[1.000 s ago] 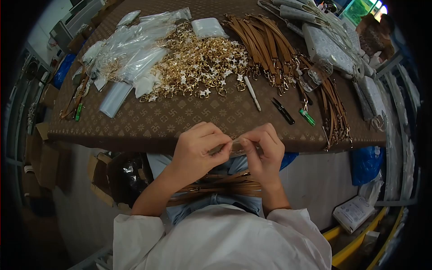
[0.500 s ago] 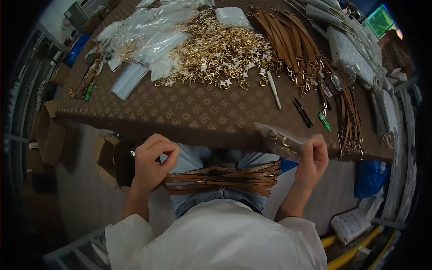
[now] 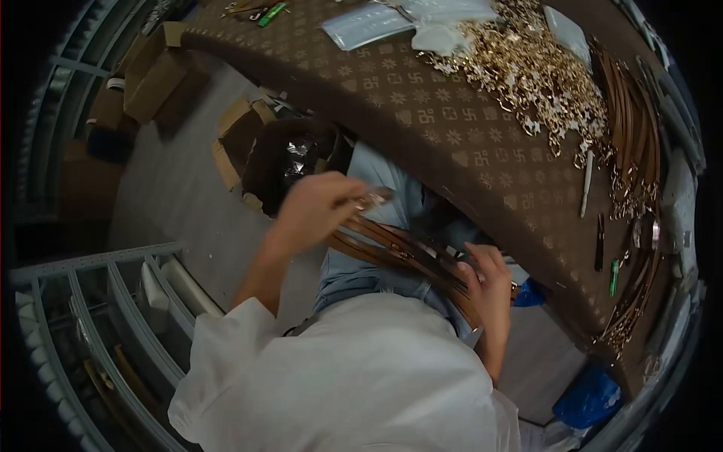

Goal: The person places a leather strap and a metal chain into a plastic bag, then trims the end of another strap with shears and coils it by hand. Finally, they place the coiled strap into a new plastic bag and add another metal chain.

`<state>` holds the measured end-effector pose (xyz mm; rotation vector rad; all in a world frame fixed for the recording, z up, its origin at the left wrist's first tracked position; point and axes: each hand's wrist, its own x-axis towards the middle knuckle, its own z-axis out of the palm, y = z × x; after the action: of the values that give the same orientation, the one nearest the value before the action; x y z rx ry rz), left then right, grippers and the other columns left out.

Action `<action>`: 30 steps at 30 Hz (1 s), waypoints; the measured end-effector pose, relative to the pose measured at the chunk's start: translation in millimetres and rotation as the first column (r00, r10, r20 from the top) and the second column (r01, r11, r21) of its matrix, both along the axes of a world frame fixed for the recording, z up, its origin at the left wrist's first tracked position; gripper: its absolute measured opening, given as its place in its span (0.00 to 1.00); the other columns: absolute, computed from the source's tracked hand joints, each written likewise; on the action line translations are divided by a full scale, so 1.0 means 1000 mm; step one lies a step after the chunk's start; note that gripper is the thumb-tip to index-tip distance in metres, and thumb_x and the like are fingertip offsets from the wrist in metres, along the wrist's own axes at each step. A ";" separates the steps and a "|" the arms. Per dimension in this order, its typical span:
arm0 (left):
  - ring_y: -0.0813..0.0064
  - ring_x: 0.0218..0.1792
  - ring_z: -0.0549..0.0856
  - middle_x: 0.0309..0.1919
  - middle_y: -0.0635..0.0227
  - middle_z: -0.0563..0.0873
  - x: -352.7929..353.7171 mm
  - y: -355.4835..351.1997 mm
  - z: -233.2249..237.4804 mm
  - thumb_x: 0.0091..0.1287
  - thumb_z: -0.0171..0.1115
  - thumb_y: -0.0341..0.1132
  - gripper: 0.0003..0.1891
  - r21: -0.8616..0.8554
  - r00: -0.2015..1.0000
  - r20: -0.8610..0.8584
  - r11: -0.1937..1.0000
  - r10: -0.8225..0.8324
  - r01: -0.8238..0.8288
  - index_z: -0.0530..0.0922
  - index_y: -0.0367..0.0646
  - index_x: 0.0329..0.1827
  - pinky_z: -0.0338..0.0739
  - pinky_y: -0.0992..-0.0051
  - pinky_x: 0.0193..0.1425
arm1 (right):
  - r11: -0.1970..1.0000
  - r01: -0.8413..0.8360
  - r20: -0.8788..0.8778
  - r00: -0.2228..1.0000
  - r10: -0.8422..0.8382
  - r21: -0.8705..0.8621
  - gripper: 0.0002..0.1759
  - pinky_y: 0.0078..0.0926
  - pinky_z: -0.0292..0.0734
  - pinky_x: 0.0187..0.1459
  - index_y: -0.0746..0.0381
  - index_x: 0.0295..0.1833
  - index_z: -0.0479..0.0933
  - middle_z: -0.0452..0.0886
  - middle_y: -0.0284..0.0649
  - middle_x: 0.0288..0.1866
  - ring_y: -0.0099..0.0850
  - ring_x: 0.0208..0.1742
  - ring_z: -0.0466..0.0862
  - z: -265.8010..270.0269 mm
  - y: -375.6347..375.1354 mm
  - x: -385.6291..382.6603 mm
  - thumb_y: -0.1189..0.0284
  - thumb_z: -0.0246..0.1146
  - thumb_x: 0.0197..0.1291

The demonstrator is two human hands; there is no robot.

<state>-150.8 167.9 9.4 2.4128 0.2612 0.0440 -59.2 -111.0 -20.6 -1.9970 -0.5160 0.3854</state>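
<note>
My left hand [image 3: 316, 207] pinches a small clear plastic bag [image 3: 375, 199] with something shiny in it, blurred by motion. It is held above my lap, over the left end of a bundle of brown leather straps [image 3: 399, 252]. The straps lie across my thighs, with small metal buckles on them. At the bundle's right end is my right hand [image 3: 489, 282], its thumb and fingers apart, right beside the straps.
On the patterned brown tablecloth [image 3: 422, 113] lie a heap of gold clasps [image 3: 527, 71], clear bags [image 3: 369, 26], more straps [image 3: 633, 120], a white pen [image 3: 587, 184] and black tweezers [image 3: 599, 242]. An open carton [image 3: 230, 151] stands left of my legs, beside a dark bin [image 3: 279, 162].
My view has swung left. The clear bag has passed from my right hand to my left, and my right hand has come down beside the straps with its fingers apart.
</note>
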 end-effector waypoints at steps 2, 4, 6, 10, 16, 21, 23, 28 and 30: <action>0.62 0.40 0.81 0.41 0.58 0.81 -0.020 0.026 0.000 0.52 0.66 0.28 0.18 0.142 0.989 -0.075 0.983 0.128 -0.116 0.78 0.40 0.48 0.75 0.69 0.43 | 0.938 -0.155 0.078 0.979 0.188 -0.309 0.14 0.33 0.76 0.41 0.65 0.44 0.78 0.77 0.44 0.42 0.41 0.40 0.79 -0.036 -0.030 0.002 0.76 0.65 0.49; 0.56 0.45 0.79 0.44 0.56 0.80 -0.032 0.030 -0.011 0.51 0.66 0.28 0.19 0.192 0.990 -0.076 0.976 0.116 -0.099 0.77 0.38 0.48 0.74 0.66 0.49 | 0.800 -0.152 0.074 0.968 0.238 -0.581 0.14 0.34 0.76 0.43 0.64 0.43 0.78 0.76 0.44 0.43 0.42 0.43 0.79 -0.052 -0.048 -0.008 0.74 0.65 0.49; 0.53 0.51 0.76 0.51 0.52 0.77 -0.030 0.023 -0.012 0.52 0.66 0.29 0.22 0.343 0.967 -0.168 0.931 0.191 -0.124 0.75 0.35 0.52 0.71 0.66 0.56 | 0.597 -0.133 0.063 0.953 0.295 -0.791 0.14 0.34 0.76 0.45 0.63 0.42 0.78 0.75 0.43 0.44 0.42 0.46 0.78 -0.062 -0.061 -0.016 0.71 0.66 0.48; 0.53 0.51 0.77 0.50 0.50 0.77 -0.002 -0.008 -0.022 0.55 0.65 0.31 0.22 0.047 0.967 -0.204 0.986 -0.150 0.163 0.73 0.34 0.53 0.71 0.65 0.55 | 0.752 -0.094 0.104 0.972 0.212 -0.652 0.16 0.37 0.72 0.48 0.62 0.42 0.77 0.74 0.45 0.41 0.43 0.49 0.74 -0.070 -0.073 -0.022 0.73 0.66 0.43; 0.51 0.46 0.77 0.46 0.51 0.78 0.039 -0.068 -0.052 0.58 0.63 0.36 0.21 -0.219 0.783 -0.246 0.820 -0.572 0.529 0.74 0.39 0.54 0.73 0.64 0.49 | 0.896 -0.061 0.142 0.980 0.137 -0.441 0.14 0.38 0.74 0.46 0.63 0.38 0.77 0.74 0.46 0.39 0.44 0.45 0.76 -0.071 -0.064 -0.027 0.70 0.67 0.45; 0.51 0.47 0.78 0.48 0.53 0.78 0.034 -0.084 -0.080 0.58 0.62 0.41 0.25 -0.036 0.710 -0.388 0.779 -0.588 0.626 0.72 0.41 0.57 0.74 0.61 0.49 | 0.798 -0.221 0.031 0.957 0.287 -0.560 0.13 0.38 0.76 0.44 0.63 0.40 0.77 0.75 0.46 0.42 0.43 0.43 0.79 -0.072 -0.053 -0.045 0.69 0.63 0.48; 0.51 0.47 0.79 0.47 0.52 0.79 0.029 -0.083 -0.084 0.56 0.64 0.38 0.22 -0.033 0.732 -0.409 0.810 -0.545 0.585 0.75 0.40 0.53 0.74 0.63 0.51 | 0.752 -0.207 0.007 0.963 0.271 -0.625 0.11 0.35 0.77 0.43 0.62 0.41 0.76 0.75 0.46 0.44 0.43 0.42 0.80 -0.079 -0.052 -0.050 0.71 0.58 0.51; 0.53 0.44 0.80 0.47 0.52 0.79 0.034 -0.102 -0.075 0.62 0.58 0.36 0.18 -0.101 0.793 -0.060 0.794 -0.606 0.599 0.76 0.36 0.52 0.74 0.65 0.49 | 0.839 -0.164 0.335 0.864 0.376 -0.518 0.11 0.33 0.77 0.41 0.63 0.41 0.74 0.76 0.44 0.42 0.42 0.42 0.79 -0.078 -0.058 -0.050 0.73 0.54 0.53; 0.56 0.44 0.80 0.46 0.54 0.80 0.038 -0.116 -0.067 0.65 0.55 0.36 0.16 -0.163 0.801 0.024 0.788 -0.599 0.594 0.76 0.36 0.51 0.75 0.66 0.47 | 0.867 -0.181 0.372 0.848 0.376 -0.465 0.10 0.32 0.77 0.39 0.64 0.40 0.74 0.76 0.44 0.42 0.42 0.42 0.79 -0.056 -0.058 -0.045 0.73 0.53 0.53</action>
<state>-113.1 52.0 -57.4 2.2258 -0.4832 -0.2917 -104.4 -168.6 -76.8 -2.4459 -1.1187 0.2128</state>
